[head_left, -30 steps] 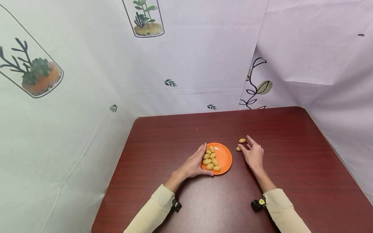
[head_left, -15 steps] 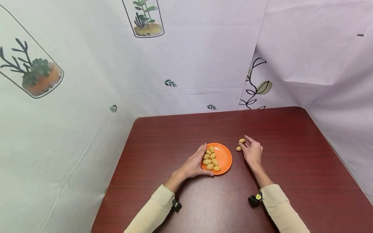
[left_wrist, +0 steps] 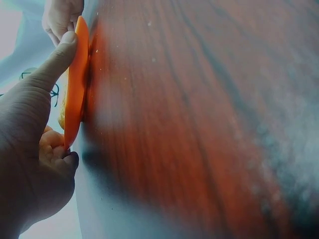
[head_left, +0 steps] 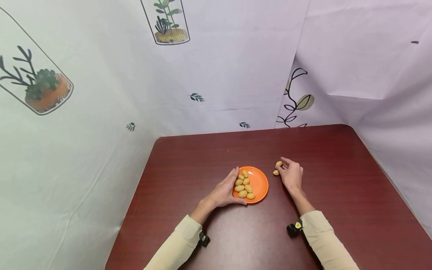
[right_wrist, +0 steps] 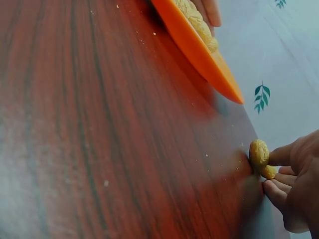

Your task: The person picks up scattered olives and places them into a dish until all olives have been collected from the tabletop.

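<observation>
An orange plate [head_left: 259, 184] stands on the table, with several wrinkled yellow oval pieces [head_left: 248, 188] crowded on its left half. My left hand [head_left: 222, 193] holds the plate by its left side, thumb at the near rim and fingers along the far-left rim. Right of the plate, my right hand [head_left: 292, 175] has thumb and fingertips around the farther of two loose yellow oval pieces [right_wrist: 269, 172], pinching it at the table. The nearer loose yellow oval piece [right_wrist: 258, 154] lies beside the thumb. Fingers partly hide both loose pieces.
The dark red wooden table [head_left: 195, 157] has rounded far corners. White printed cloth [head_left: 233, 75] hangs behind it and along both sides. A small black camera [head_left: 293, 230] is strapped at the right wrist, another black camera [head_left: 204, 240] at the left.
My right hand has shifted slightly left, and its thumb and fingertips have closed around the farther loose yellow oval piece. My left hand and the plate have stayed in place.
</observation>
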### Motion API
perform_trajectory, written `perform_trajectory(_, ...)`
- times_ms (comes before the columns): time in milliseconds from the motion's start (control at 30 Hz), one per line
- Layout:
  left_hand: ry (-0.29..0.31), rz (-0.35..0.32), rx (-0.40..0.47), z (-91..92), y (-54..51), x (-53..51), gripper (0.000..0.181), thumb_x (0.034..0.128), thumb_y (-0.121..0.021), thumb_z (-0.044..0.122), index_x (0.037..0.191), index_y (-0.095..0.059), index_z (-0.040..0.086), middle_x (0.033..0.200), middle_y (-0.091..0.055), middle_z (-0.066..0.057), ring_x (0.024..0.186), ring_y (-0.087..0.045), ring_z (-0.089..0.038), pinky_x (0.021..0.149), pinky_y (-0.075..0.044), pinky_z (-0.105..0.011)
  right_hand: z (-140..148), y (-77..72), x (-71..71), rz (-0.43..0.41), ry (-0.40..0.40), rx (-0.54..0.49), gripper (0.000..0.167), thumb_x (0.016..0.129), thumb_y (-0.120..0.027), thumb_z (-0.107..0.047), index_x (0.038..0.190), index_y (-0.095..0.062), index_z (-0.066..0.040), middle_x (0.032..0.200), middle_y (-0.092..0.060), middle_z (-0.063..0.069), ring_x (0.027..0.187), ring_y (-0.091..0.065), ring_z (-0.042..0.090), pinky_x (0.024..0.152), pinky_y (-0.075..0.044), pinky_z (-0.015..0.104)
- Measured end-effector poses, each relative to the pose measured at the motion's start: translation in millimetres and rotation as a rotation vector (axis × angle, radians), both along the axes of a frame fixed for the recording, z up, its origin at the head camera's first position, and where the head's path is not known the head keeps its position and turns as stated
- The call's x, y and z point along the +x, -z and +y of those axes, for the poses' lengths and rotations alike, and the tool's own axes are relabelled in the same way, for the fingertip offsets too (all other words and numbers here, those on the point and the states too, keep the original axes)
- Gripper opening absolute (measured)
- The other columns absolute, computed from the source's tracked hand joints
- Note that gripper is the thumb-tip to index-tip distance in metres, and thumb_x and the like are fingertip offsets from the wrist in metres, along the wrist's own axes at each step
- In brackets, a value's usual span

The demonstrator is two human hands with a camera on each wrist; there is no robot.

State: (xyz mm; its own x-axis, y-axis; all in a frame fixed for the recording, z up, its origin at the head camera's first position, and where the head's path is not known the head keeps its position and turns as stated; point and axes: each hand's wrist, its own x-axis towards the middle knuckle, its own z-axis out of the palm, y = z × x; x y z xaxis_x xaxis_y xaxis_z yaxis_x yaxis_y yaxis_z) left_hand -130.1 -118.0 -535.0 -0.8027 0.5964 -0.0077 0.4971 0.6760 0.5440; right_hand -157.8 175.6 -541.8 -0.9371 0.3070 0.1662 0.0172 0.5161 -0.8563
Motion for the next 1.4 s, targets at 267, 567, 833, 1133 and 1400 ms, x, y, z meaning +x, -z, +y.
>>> perform_trajectory(267,-0.004,0.005,-0.001,-0.1,0.4,-1.0,0.136,0.0786,-0.093,0.055,0.169,-0.009,-0.001,0.176,-0.013,-0.018,0.162,-0.015,-0.031,0.125,-0.029,-0.051,-0.4,-0.8,-2.3,-0.016,0.01,0.02,0.043,0.091,-0.082,-0.002,0.131,-0.071,0.009,0.121,-0.071,0.029,0.113,-0.072,0.04,0.103,-0.053,0.054)
perform_trajectory(567,-0.005,0.004,0.004,0.0,0.6,-0.2,0.136,0.0783,-0.093,0.055,0.169,-0.008,-0.001,0.176,-0.013,-0.018,0.162,-0.015,-0.03,0.125,-0.029,-0.051,-2.1,-0.1,-3.7,0.013,0.035,0.05,0.04,0.091,-0.083,-0.003,0.128,-0.073,0.008,0.117,-0.073,0.027,0.111,-0.073,0.041,0.109,-0.046,0.058)
perform_trajectory(833,-0.006,-0.004,0.012,0.0,0.2,-0.5,0.136,0.0786,-0.092,0.055,0.169,-0.008,-0.001,0.176,-0.013,-0.018,0.163,-0.014,-0.03,0.125,-0.029,-0.052,0.3,2.8,-2.6,0.025,0.029,0.052,0.036,0.092,-0.078,-0.004,0.127,-0.074,0.006,0.116,-0.075,0.025,0.109,-0.074,0.038,0.104,-0.052,0.056)
perform_trajectory(1133,-0.009,-0.028,0.019,-1.1,-1.5,0.1,0.135,0.0792,-0.092,0.054,0.17,-0.008,0.001,0.177,-0.012,-0.018,0.163,-0.012,-0.027,0.125,-0.028,-0.051,5.2,6.0,-2.5,0.046,-0.001,0.024,0.034,0.092,-0.074,0.0,0.125,-0.075,0.007,0.114,-0.075,0.026,0.108,-0.075,0.037,0.091,-0.058,0.048)
perform_trajectory(1400,-0.009,-0.022,0.011,-0.6,-0.8,0.1,0.135,0.0794,-0.092,0.055,0.17,-0.008,0.001,0.176,-0.012,-0.018,0.163,-0.012,-0.028,0.125,-0.029,-0.052,2.2,0.8,3.1,0.055,-0.069,-0.075,0.036,0.091,-0.073,0.002,0.127,-0.075,0.006,0.116,-0.075,0.026,0.11,-0.074,0.038,0.082,-0.057,0.018)
